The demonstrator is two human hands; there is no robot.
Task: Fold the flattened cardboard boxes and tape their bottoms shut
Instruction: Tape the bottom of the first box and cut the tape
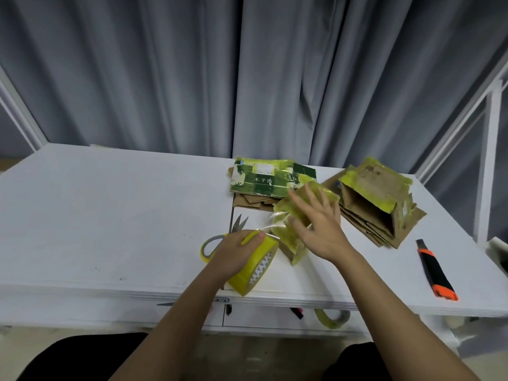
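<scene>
My left hand (238, 253) grips a yellow roll of tape (254, 266) near the table's front edge. A clear strip runs from the roll up to a small cardboard box (292, 237) covered in yellowish tape. My right hand (319, 224) lies on top of that box with straight, spread fingers, pressing it down. Behind it lies a green printed flattened box (264, 177) on brown flattened cardboard. To the right a folded box (371, 199) lies on its side atop several flattened boxes.
Scissors (220, 237) with grey and yellow handles lie partly under my left hand. A black and orange utility knife (435, 270) lies at the right on the white table (110, 215). Another tape roll (331, 318) sits on a shelf under the table. Grey curtains hang behind.
</scene>
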